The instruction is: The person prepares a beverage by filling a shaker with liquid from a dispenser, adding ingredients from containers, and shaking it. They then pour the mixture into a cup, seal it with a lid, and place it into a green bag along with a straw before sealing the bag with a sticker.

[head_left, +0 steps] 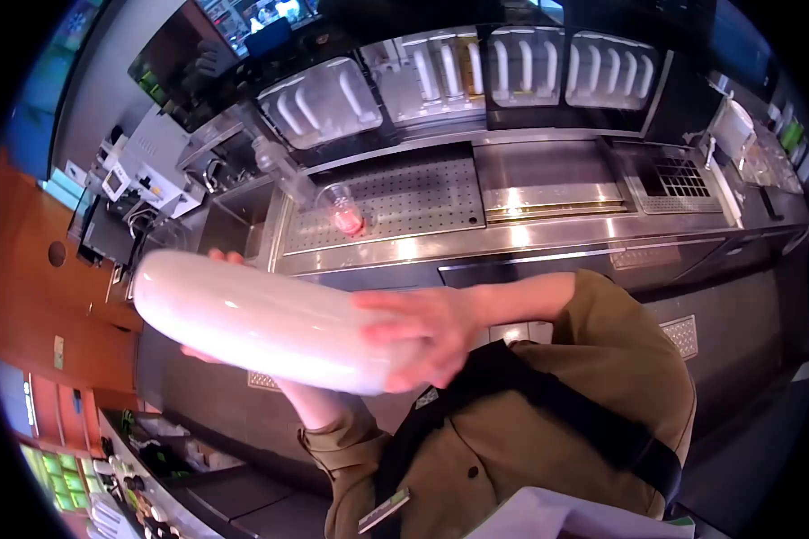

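Left hand [201, 354] and right hand [427, 334] grip a seemingly cylindrical container [261, 316].

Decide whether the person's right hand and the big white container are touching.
Touching: the head view shows the right hand, its fingers laid over one end of the white container.

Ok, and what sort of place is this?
Likely a drinks-preparation counter: a perforated metal panel, a clear cup with something pink inside, and rows of white handles in recessed bays.
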Demonstrator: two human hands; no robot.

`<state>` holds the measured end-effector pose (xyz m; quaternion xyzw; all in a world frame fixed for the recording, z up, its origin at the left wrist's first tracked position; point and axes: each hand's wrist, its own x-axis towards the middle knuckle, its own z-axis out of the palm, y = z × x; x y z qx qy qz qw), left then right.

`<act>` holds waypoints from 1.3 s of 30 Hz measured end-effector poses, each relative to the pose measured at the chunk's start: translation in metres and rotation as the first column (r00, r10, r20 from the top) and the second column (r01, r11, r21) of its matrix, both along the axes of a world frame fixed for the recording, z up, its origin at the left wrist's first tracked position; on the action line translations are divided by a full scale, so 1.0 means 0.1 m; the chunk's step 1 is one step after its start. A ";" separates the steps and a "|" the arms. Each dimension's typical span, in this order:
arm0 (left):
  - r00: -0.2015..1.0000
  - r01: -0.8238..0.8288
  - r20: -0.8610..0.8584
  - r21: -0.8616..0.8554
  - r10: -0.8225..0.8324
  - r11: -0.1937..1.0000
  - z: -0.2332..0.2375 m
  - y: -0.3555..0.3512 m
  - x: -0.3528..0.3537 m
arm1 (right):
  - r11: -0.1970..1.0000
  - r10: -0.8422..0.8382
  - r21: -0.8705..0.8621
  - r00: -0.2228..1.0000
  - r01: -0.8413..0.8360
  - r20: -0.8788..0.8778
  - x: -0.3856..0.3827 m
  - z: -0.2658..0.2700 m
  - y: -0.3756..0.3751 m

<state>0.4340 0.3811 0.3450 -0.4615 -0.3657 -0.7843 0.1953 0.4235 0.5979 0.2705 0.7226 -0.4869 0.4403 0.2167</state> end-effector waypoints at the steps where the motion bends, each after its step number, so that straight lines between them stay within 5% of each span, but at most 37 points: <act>1: 0.947 -0.243 0.209 -0.028 0.243 0.970 0.01 -0.01 -0.18 | 0.996 -0.022 0.092 0.997 0.015 0.075 0.07 -0.04 0.04; 3: 0.523 -0.626 0.556 -0.264 0.646 0.734 -0.05 -0.29 -0.48 | 0.987 -0.049 0.157 0.985 0.023 0.168 0.26 -0.07 0.14; 4: 0.612 -0.316 0.736 -0.107 0.289 0.943 0.04 -0.38 -0.45 | 0.993 -0.041 0.116 0.983 0.021 0.176 0.35 0.01 0.15; 7: 0.955 0.007 0.293 0.086 -0.032 0.996 -0.04 -0.12 -0.16 | 0.997 -0.049 -0.058 0.994 0.055 0.099 0.21 0.34 0.10; 8: 0.981 0.144 0.112 0.110 -0.156 0.984 -0.07 -0.09 -0.13 | 0.994 -0.093 -0.065 0.989 0.086 -0.113 0.25 0.34 0.17; 10: 0.956 0.005 0.293 0.074 -0.026 0.997 -0.09 -0.32 -0.34 | 0.992 -0.126 -0.030 0.992 0.126 -0.011 0.01 0.44 0.06; 12: 0.751 -0.203 0.645 0.022 0.142 0.979 -0.20 -0.53 -0.55 | 0.987 -0.045 -0.140 0.964 0.083 0.260 -0.24 0.53 -0.17; 13: 0.688 -0.279 0.686 -0.052 0.238 0.959 -0.16 -0.49 -0.51 | 0.989 -0.053 -0.119 0.972 0.082 0.228 -0.10 0.47 -0.15; 15: 0.838 -0.334 0.440 -0.056 0.324 0.941 -0.13 -0.27 -0.22 | 0.989 -0.075 -0.121 0.992 0.087 0.098 0.27 0.35 -0.09; 17: 0.985 -0.073 0.164 0.078 0.060 0.994 -0.22 -0.17 0.01 | 0.990 -0.111 -0.102 0.984 0.098 -0.137 0.36 0.31 0.04; 18: 0.983 -0.094 0.168 0.100 0.077 0.991 -0.23 -0.20 0.02 | 0.985 -0.079 -0.164 0.991 0.061 -0.107 0.23 0.32 -0.09; 19: 0.909 -0.302 0.317 0.056 0.270 0.952 -0.19 -0.28 -0.06 | 0.978 -0.044 -0.208 0.997 0.031 -0.057 0.12 0.33 -0.23; 20: 0.686 -0.569 0.463 -0.139 0.561 0.810 -0.12 -0.28 -0.14 | 0.988 -0.075 -0.127 0.988 0.092 0.134 0.03 0.43 -0.32; 21: 0.416 -0.720 0.412 -0.396 0.811 0.570 -0.07 -0.12 -0.04 | 0.992 -0.102 -0.036 0.942 0.120 0.320 -0.05 0.54 -0.37; 22: 0.266 -0.761 0.296 -0.519 0.917 0.388 -0.05 -0.01 0.05 | 0.993 -0.113 0.004 0.921 0.120 0.374 0.00 0.53 -0.40; 24: 0.757 -0.548 0.377 -0.078 0.534 0.833 -0.36 -0.40 0.00 | 0.983 -0.132 -0.127 0.991 0.135 0.031 0.30 0.42 -0.25; 25: 0.917 -0.307 0.301 0.113 0.262 0.945 -0.40 -0.60 -0.02 | 0.975 -0.154 -0.174 0.985 0.138 -0.083 0.34 0.37 -0.22; 26: 0.823 -0.469 0.426 0.135 0.377 0.873 -0.29 -0.50 -0.08 | 0.978 -0.119 -0.183 0.986 0.096 -0.117 0.34 0.33 -0.23; 28: 0.562 -0.759 0.466 -0.038 0.683 0.650 -0.30 -0.28 -0.15 | 0.995 -0.030 -0.097 0.996 0.038 0.088 0.12 0.36 -0.48; 30: 0.192 -0.905 0.106 -0.366 0.976 0.218 -0.41 -0.36 0.01 | 0.999 -0.046 0.025 0.944 0.040 0.327 0.14 0.41 -0.56; 32: 0.701 -0.672 0.116 -0.223 0.704 0.706 -0.37 -0.65 -0.06 | 0.996 -0.019 -0.080 0.991 0.030 0.136 0.32 0.39 -0.49; 33: 0.985 0.021 0.167 0.089 -0.036 0.996 -0.47 -0.78 -0.01 | 0.994 -0.024 -0.105 0.998 0.030 0.057 0.33 0.35 -0.47; 34: 0.994 0.094 0.051 0.091 -0.098 0.991 -0.28 -0.56 0.14 | 0.993 -0.020 -0.110 0.998 0.027 0.064 0.26 0.33 -0.51; 35: 0.972 -0.097 0.223 0.088 0.075 0.991 -0.28 -0.64 0.06 | 0.995 0.046 -0.093 0.994 -0.036 0.099 0.08 0.35 -0.62; 38: 0.520 -0.572 0.711 -0.121 0.473 0.811 -0.27 -0.87 -0.14 | 1.000 0.006 0.017 0.939 -0.013 0.343 0.06 0.32 -0.76; 39: 0.497 -0.574 0.748 -0.096 0.439 0.813 -0.25 -0.75 0.05 | 0.998 -0.047 0.066 0.902 0.021 0.429 0.11 0.32 -0.78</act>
